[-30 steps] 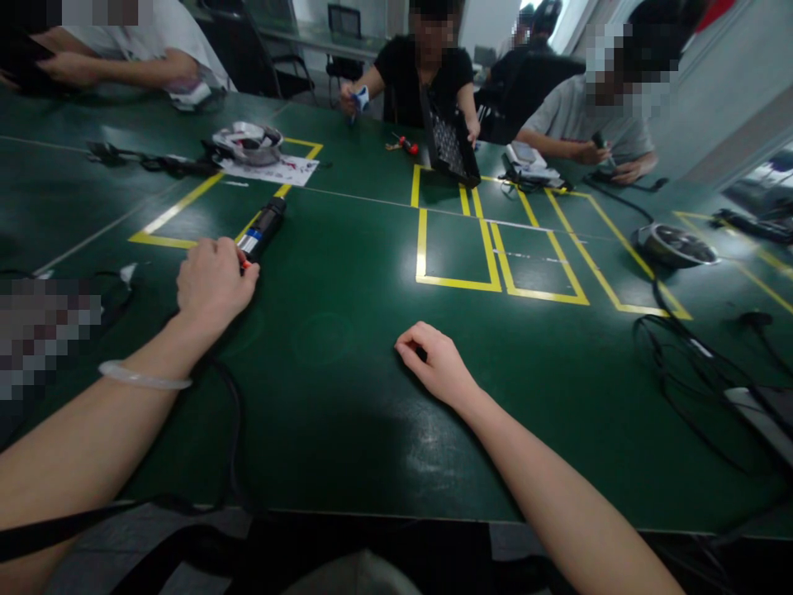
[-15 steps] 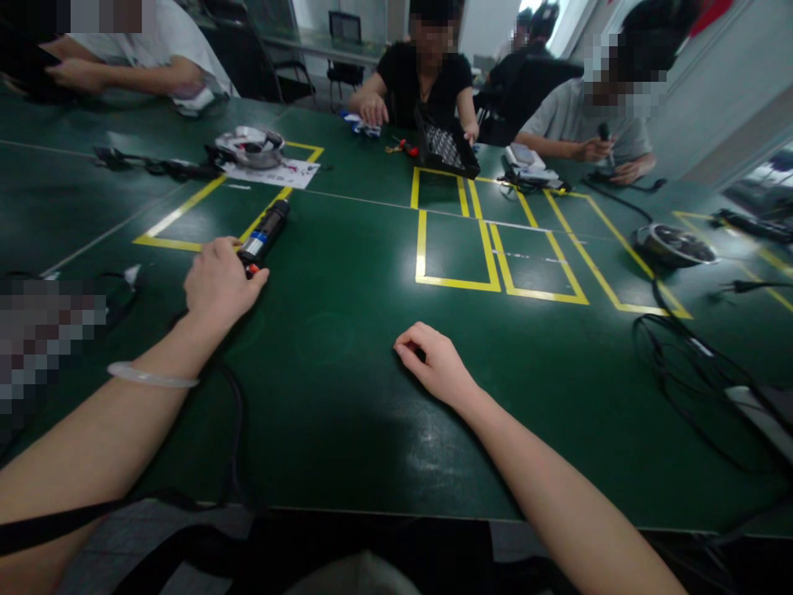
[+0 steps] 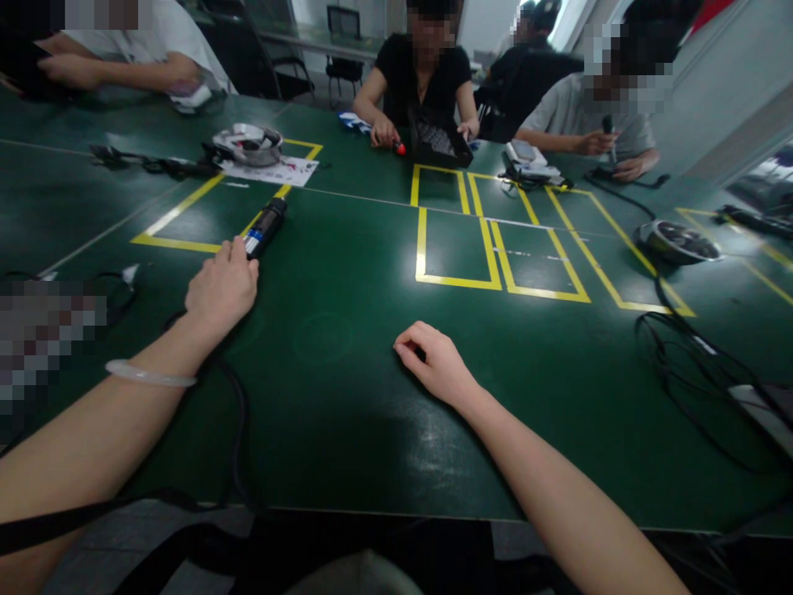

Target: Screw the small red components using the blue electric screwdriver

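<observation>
My left hand (image 3: 223,285) is closed over the near end of a black electric screwdriver (image 3: 268,225) with a blue and silver band. The screwdriver lies slanted on the green table, its far end resting by the yellow tape. Part of its body is hidden under my fingers. A black cord (image 3: 240,421) runs from under my left forearm toward the table's near edge. My right hand (image 3: 434,355) rests on the table, curled with thumb and fingertips together, and nothing shows in it.
Yellow tape outlines (image 3: 458,284) mark the green table (image 3: 347,397). A round metal part (image 3: 248,146) sits on paper at the back left, another metal part (image 3: 678,241) at the right near looped cables (image 3: 675,364). Across the table a person holds a black tray (image 3: 437,145).
My left hand's fingers have moved forward over the screwdriver, covering its red part and closing round it. My right hand stays still. The person opposite has moved a hand to a red-tipped item.
</observation>
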`<state>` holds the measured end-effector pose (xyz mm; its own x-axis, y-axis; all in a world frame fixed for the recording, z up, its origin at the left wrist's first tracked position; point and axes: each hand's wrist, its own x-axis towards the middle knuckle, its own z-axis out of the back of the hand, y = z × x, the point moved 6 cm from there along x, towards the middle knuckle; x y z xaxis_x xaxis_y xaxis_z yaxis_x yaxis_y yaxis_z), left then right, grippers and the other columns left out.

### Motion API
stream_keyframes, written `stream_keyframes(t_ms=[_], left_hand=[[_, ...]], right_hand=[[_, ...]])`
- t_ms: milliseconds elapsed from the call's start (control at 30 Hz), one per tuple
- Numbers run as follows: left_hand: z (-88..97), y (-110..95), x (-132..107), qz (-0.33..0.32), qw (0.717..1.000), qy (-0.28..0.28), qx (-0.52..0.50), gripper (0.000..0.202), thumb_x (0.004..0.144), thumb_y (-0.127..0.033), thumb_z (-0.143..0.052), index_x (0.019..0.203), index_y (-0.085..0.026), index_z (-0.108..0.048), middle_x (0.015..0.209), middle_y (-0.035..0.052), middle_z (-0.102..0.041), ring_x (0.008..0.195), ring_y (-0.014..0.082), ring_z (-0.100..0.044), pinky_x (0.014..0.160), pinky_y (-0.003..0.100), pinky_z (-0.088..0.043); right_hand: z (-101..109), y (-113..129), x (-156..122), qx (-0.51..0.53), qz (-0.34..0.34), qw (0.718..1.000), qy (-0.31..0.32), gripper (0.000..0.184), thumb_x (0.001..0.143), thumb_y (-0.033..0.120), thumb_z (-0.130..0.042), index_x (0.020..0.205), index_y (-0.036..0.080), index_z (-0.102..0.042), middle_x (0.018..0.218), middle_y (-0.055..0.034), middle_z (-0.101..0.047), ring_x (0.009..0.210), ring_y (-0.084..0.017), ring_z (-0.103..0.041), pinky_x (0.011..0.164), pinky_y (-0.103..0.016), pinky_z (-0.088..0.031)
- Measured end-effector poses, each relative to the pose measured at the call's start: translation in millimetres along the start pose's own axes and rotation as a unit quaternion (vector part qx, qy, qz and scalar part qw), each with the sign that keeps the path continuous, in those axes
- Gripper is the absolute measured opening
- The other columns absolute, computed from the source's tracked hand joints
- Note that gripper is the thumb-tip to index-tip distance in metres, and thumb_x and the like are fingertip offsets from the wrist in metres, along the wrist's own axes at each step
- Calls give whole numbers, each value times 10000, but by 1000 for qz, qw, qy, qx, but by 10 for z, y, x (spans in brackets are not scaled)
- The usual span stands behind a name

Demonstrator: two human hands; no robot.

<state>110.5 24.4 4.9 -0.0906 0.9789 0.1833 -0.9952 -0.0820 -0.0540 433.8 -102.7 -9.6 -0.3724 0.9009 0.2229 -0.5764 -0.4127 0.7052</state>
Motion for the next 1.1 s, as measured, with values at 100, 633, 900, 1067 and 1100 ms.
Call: stream_keyframes(t_ms=[100,633,900,1067,1100], left_hand=[[-2,24,4,13,1000,-5,2,575,1017,-401,-292,1479,-68,-373,1424,307,-491,1109,441,-607,850,595,-513],[19,14,-21,2,1000,9,2,574,998,-387,-312,1471,-67,-370,1416,290,-503,1150,436,-580,873,568,-509],[2,95,0,21,1000,16,-8,536,1003,-408,-295,1421,-98,-419,1317,262,-582,1061,425,-629,819,536,-516],[-28,153,31,40,999,21,-13,555,1002,-441,-294,1422,-104,-426,1274,260,-609,1023,428,-645,815,546,-513],[-32,166,34,46,999,20,-14,556,1002,-448,-288,1408,-100,-440,1251,262,-620,1004,426,-650,808,547,-514]], right_hand=[[2,3,2,-2,-1,1000,1,116,948,177,-541,855,204,-605,848,-23,-599,801,-160,-576,765,-288,-433],[-5,-7,-2,5,0,1000,-2,117,951,177,-538,858,203,-606,852,-23,-598,800,-160,-574,759,-290,-435],[-12,-3,3,1,-4,1000,1,124,951,178,-532,851,205,-599,845,-22,-594,797,-160,-574,758,-292,-437],[-1,1,2,5,0,1000,0,120,950,176,-530,856,201,-600,849,-28,-595,798,-163,-571,754,-294,-437],[-1,1,1,4,0,1000,-1,122,949,176,-530,852,202,-599,843,-26,-592,794,-162,-569,749,-292,-435]])
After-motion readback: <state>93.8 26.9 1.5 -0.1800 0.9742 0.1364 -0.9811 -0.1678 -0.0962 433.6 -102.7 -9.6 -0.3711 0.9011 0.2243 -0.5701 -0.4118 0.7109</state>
